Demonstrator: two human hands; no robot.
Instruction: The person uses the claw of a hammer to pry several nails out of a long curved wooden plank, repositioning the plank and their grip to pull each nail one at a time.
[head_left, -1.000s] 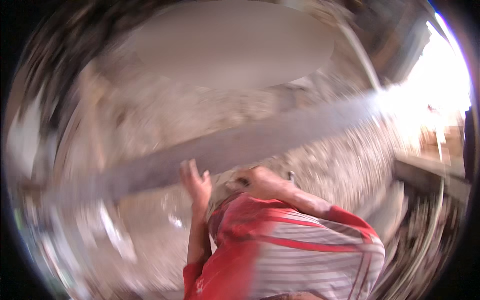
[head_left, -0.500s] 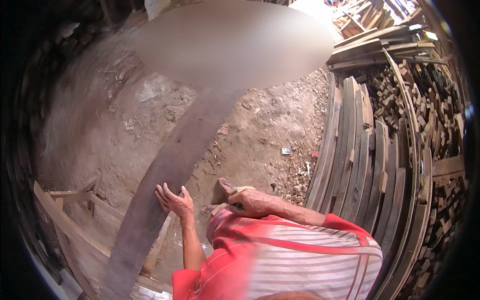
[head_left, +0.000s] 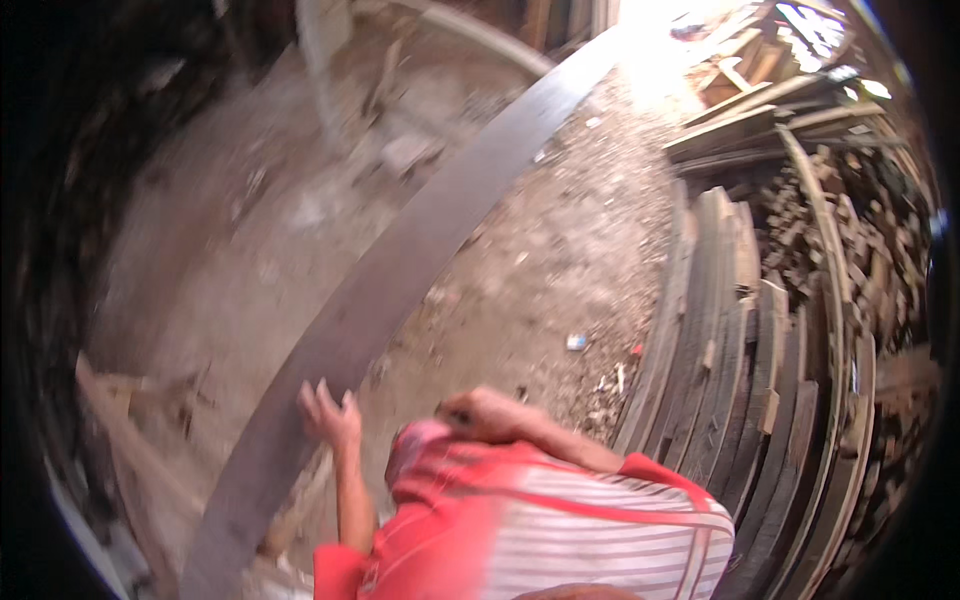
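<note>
A long, wide dark plank [head_left: 390, 262] runs on a slant from the lower left up to the bright far right. At its right edge, near the lower end, my left hand [head_left: 333, 420] rests with fingers apart, the fingertips touching the board's face. My right hand [head_left: 487, 413] is closed in front of my body, by the hem of my red and striped shirt. A dark spot shows at its curled fingers, but motion blur hides what they hold, if anything.
Long stacked boards [head_left: 700, 330] line the right side, with a heap of short wood offcuts [head_left: 870, 240] behind them. Loose planks [head_left: 760, 100] pile up at the far right. A wooden frame [head_left: 135, 430] stands at lower left. The dirt floor [head_left: 520, 300] carries chips and litter.
The view has shifted, and more of the plank's far end shows. My left hand stays at the plank's edge, fingers still apart. My right hand remains closed near my body.
</note>
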